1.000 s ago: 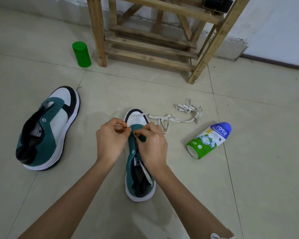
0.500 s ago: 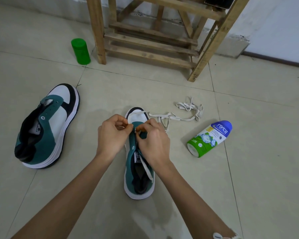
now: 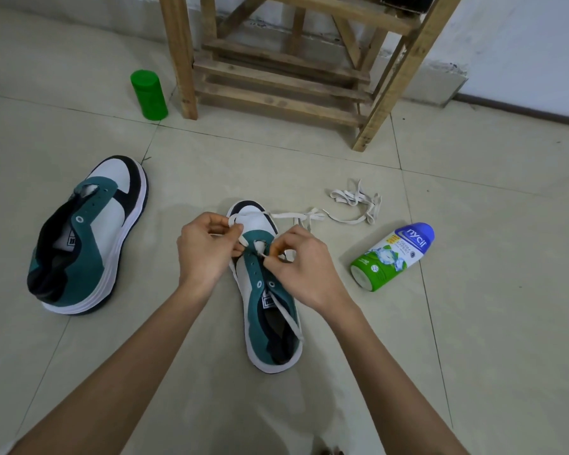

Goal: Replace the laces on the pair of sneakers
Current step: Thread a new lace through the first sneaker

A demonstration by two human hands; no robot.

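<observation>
A left hand (image 3: 207,252) and right hand (image 3: 301,269) each pinch a white lace (image 3: 288,318) at the front eyelets of a green sneaker (image 3: 260,300) on the tiled floor (image 3: 473,356). Its mate (image 3: 89,244) sits well left; lace trails right toward a bottle (image 3: 391,257) lying nearby.

A teal-and-white sneaker (image 3: 270,310) stands upright on the tiles, toe pointing away, with a white lace (image 3: 344,193) through its front eyelets (the rest trails right, tangled). Its unlaced mate (image 3: 89,234) lies tilted, well left.
</observation>
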